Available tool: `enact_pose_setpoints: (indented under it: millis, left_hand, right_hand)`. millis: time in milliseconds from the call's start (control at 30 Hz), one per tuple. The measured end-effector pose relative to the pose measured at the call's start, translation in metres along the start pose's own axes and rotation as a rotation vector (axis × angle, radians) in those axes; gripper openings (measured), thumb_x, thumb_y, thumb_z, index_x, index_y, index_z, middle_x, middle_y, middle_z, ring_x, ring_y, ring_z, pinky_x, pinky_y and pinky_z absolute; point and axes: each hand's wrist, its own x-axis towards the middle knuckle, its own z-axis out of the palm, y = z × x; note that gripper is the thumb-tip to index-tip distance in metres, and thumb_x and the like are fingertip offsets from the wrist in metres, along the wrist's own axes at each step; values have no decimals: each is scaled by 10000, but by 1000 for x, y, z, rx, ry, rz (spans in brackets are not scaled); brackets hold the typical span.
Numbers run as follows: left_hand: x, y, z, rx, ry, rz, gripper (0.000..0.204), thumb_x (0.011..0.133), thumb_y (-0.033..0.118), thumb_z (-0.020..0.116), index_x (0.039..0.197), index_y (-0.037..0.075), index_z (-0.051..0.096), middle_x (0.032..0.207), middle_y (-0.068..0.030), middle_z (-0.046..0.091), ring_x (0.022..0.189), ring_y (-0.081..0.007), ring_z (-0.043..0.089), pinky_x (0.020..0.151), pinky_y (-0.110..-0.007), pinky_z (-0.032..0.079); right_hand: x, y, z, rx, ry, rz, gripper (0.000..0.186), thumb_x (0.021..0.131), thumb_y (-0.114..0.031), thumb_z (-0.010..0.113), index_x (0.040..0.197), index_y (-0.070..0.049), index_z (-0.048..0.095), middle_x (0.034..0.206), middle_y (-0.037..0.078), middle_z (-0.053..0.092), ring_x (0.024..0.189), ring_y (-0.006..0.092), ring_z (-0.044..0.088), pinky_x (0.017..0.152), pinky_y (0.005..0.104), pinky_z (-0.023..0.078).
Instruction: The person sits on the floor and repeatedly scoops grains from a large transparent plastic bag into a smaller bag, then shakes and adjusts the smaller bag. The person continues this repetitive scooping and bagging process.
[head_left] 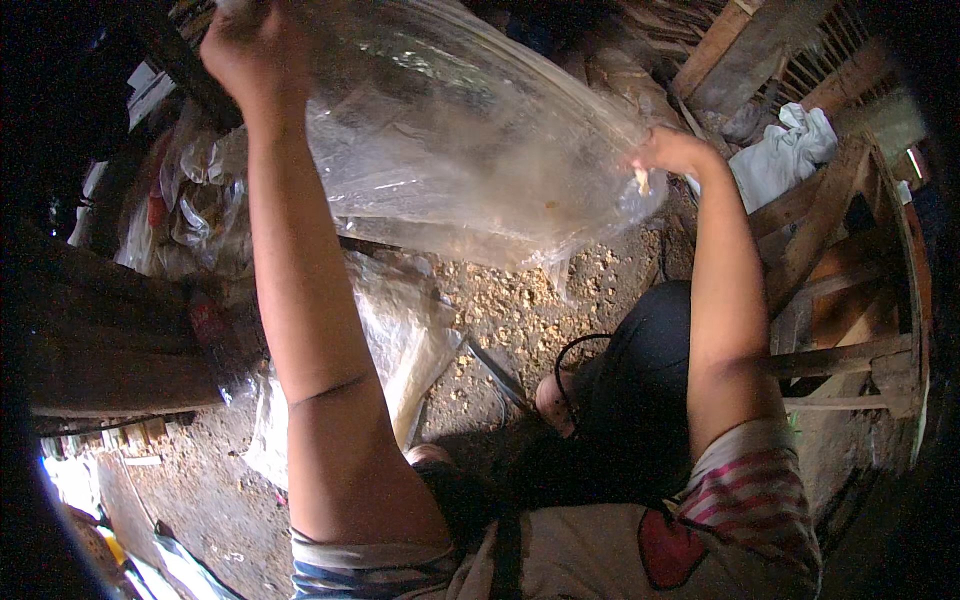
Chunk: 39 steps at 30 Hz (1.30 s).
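Clear plastic sheet (pixel 470 150) is up in front of the person, spread btwn both hands above the dirt floor (pixel 590 275); R hand (pixel 668 153) has fingers closed on its R edge, bunching the film; L hand (pixel 258 55) is at the sheet's upper L side, curled, blurred & part cut off by the top of view, so cannot tell if its fingers grip the film; sheet is see-through but cloudy, obscuring ground behind it. Surroundings cluttered: whitish crumpled plastic (pixel 385 340) lies on the floor beyond the L forearm, partly hidden by it; heap of crumpled clear film (pixel 215 195) at far L, w/ a plastic bottle (pixel 212 335) below it, next to a dark wooden plank structure (pixel 110 370); pale chips (pixel 525 310) scattered below the sheet; dark flat strip (pixel 497 372) lies near the person's foot (pixel 553 400); knee in dark trousers (pixel 645 350) takes up floor space below R hand; at R, white cloth-like bundle (pixel 785 150) near R wrist, slatted wooden frame (pixel 845 357) beside R forearm; timber (pixel 712 55) at upper R; outer margins too dark to assess.
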Motion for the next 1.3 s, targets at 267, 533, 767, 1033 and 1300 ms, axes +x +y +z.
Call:
enact_pose_setpoints:
  millis: [267,533,767,1033,1300]
  left_hand:
    - [12,-28,-40,393,33,174,263,878,201,669,1048,7,721,962,-112,734,814,-190,690,733,-309,538]
    - [-2,-65,-39,-17,-89,-76,239,864,95,661,1082,2,698,1007,-104,709,858,-206,662,760,-346,533]
    - [-30,51,24,-58,-450,3,143,865,-39,576,992,-43,640,907,-69,665,872,-139,583,789,-285,475]
    - [-20,-19,-4,787,-119,-161,436,811,207,687,1216,62,618,933,-205,696,865,-374,665,744,-425,518]
    - [-48,-28,-10,762,336,126,639,812,225,732,1382,107,470,1346,-212,519,1250,-391,475,1012,-490,383]
  right_hand:
    - [-1,61,-10,238,-128,-96,201,762,-24,636,925,-40,752,940,87,730,913,201,649,862,304,480]
    - [-17,5,-15,128,72,-122,853,775,-434,753,1462,-100,372,1473,186,415,1364,301,393,1116,374,325]
    - [27,-167,44,244,71,-623,1050,713,-427,826,1518,-91,241,1560,170,254,1446,282,218,1162,377,226]
    - [10,-206,31,788,-366,-442,445,798,-418,774,1020,-40,695,957,76,713,877,168,664,841,311,526]
    - [15,-200,20,1549,-444,-494,443,953,-373,587,1303,-102,560,1175,135,649,983,173,659,745,302,566]
